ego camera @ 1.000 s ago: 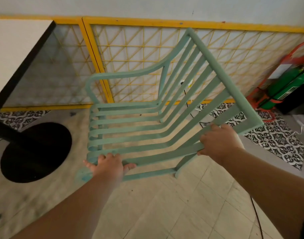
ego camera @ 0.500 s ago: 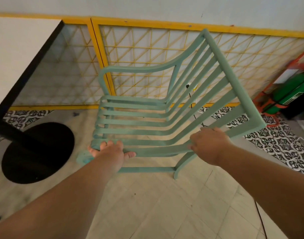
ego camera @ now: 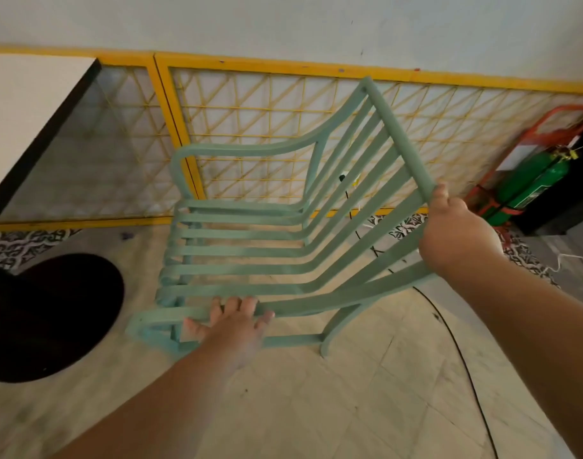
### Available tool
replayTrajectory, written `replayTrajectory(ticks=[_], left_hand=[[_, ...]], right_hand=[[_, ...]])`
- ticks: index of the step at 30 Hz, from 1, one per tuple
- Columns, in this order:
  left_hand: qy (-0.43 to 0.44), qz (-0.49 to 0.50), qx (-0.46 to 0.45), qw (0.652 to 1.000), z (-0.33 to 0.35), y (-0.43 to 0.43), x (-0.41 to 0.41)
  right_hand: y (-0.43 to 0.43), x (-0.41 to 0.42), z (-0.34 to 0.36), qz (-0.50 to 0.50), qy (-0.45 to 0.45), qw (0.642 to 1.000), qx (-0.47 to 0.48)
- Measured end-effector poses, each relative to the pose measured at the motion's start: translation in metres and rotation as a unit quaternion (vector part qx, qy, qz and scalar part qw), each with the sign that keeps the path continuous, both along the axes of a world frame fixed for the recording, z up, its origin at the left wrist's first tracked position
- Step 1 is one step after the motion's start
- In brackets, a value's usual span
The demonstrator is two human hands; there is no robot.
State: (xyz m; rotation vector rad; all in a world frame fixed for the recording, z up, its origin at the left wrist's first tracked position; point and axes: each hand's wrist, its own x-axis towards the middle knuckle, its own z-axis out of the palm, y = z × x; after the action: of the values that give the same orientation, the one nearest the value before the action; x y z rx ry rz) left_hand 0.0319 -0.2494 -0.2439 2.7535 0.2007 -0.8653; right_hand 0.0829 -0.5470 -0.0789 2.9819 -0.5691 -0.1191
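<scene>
Your count: one teal slatted chair [ego camera: 243,270]; two hands (left hand [ego camera: 232,329] 6 o'clock, right hand [ego camera: 455,236] 3); one table [ego camera: 18,111], 10; one green extinguisher [ego camera: 531,180], 2; two yellow lattice panels [ego camera: 283,66], 12.

- Mint-green slatted chair [ego camera: 237,270]: tilted; tiled floor [ego camera: 349,409] beneath.
- Left hand [ego camera: 233,329]: fingers curled over the near armrest rail.
- Right hand [ego camera: 455,236]: grips the backrest's top corner.
- Yellow lattice panel [ego camera: 250,120]: behind the chair, along the wall.
- Green cylinder [ego camera: 531,183]: far right, in a red stand.

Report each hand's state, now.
Left hand: grips the chair by its near rail.
Right hand: grips the chair's back corner.
</scene>
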Motion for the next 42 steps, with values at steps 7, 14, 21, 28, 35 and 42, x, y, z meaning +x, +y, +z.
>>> replayTrajectory(ticks=[7,14,21,28,35,42], left_hand=[[0.042,-0.007,0.063,0.997,0.014,-0.012,0.019],[0.046,-0.052,0.044,0.997,0.022,-0.003,0.024],[-0.215,-0.030,-0.101,0.971,0.079,0.052,-0.012],[-0.236,0.030,-0.079,0.968,0.160,0.119,-0.090],[-0.293,0.066,-0.085,0.950,0.237,0.186,-0.146],[-0.297,0.112,-0.054,0.947,0.289,0.254,-0.234]], right_hand=[[-0.006,0.010,-0.005,0.018,-0.003,1.000,-0.009],[-0.008,0.011,-0.008,0.025,-0.010,1.000,-0.007],[-0.005,-0.008,0.001,0.091,0.011,0.995,-0.042],[0.065,-0.069,0.022,0.155,-0.045,0.975,0.155],[0.182,-0.117,0.094,0.240,-0.085,0.926,0.277],[0.268,-0.186,0.131,0.316,-0.047,0.896,0.310]])
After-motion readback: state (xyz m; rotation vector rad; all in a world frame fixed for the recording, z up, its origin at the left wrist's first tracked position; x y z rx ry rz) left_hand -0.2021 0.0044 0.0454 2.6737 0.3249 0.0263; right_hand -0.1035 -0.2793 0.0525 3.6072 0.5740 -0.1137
